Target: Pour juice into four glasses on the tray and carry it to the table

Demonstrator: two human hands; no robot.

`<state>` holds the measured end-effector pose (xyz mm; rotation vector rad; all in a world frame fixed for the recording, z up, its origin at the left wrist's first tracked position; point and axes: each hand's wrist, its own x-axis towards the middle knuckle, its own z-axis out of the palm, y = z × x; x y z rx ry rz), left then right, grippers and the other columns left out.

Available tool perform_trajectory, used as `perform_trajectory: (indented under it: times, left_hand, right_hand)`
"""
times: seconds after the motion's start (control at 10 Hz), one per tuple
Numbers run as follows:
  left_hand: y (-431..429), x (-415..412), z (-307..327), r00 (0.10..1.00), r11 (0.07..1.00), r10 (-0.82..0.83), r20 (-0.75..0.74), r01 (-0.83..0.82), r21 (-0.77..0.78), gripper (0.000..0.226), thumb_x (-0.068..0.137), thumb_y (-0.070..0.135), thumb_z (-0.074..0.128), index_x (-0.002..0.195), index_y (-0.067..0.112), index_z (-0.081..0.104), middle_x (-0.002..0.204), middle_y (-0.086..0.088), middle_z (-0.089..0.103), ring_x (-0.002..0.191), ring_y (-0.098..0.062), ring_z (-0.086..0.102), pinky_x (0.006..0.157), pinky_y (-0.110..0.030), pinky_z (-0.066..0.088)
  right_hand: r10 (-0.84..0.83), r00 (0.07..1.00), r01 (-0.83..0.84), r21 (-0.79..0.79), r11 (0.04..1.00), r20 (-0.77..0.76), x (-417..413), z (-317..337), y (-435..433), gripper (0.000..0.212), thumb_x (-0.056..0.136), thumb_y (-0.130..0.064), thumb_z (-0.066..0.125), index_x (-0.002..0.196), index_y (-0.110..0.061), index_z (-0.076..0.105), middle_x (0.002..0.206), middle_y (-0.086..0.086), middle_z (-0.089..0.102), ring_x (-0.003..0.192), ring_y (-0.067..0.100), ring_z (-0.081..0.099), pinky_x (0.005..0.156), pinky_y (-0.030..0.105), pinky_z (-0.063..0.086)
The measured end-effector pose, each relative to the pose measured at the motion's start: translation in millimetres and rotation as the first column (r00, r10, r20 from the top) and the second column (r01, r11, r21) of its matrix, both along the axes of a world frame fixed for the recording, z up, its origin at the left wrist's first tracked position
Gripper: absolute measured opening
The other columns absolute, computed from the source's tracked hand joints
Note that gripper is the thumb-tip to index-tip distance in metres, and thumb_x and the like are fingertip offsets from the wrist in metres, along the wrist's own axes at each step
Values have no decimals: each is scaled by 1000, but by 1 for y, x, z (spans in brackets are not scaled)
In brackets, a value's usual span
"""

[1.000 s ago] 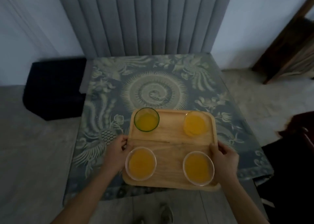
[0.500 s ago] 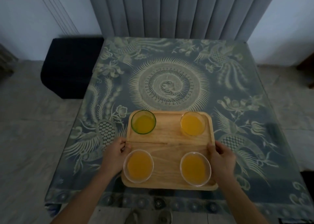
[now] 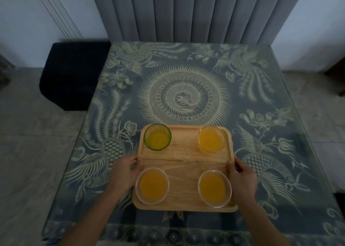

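A wooden tray [image 3: 184, 163] lies over the near part of the table [image 3: 186, 89], which is covered by a blue patterned cloth. Several glasses of orange juice stand on it: a green-rimmed glass [image 3: 157, 137] at far left, a clear glass [image 3: 211, 138] at far right, a clear glass [image 3: 152, 185] at near left and another clear glass [image 3: 214, 188] at near right. My left hand [image 3: 123, 173] grips the tray's left rim. My right hand [image 3: 242, 178] grips its right rim. Whether the tray rests on the cloth or hovers just above it, I cannot tell.
A grey padded panel [image 3: 196, 12] stands against the wall behind the table. A dark box-shaped stool [image 3: 71, 74] sits on the floor at the table's far left corner. Pale tiled floor [image 3: 28, 143] runs along both sides.
The view has closed in on the table and centred on it. The tray, held in both hands, now sits farther in over the cloth, past the near edge.
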<state>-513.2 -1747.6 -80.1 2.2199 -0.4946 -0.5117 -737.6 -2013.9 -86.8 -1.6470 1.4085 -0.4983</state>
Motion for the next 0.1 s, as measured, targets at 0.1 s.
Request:
perform_trajectory:
  times: [0.1]
  left_hand:
    - [-3,1,3,1000,1000,10,7,-10,9,22,91,7,72,103,25,75,83,39,57,76,23,61,66,8,39]
  right_hand:
    - [-9,1000,9,-1,1000,-18,3,-2,-2,23,95,-32,65,117,-30,73,82,-20,70,77,8,66,63,27,46]
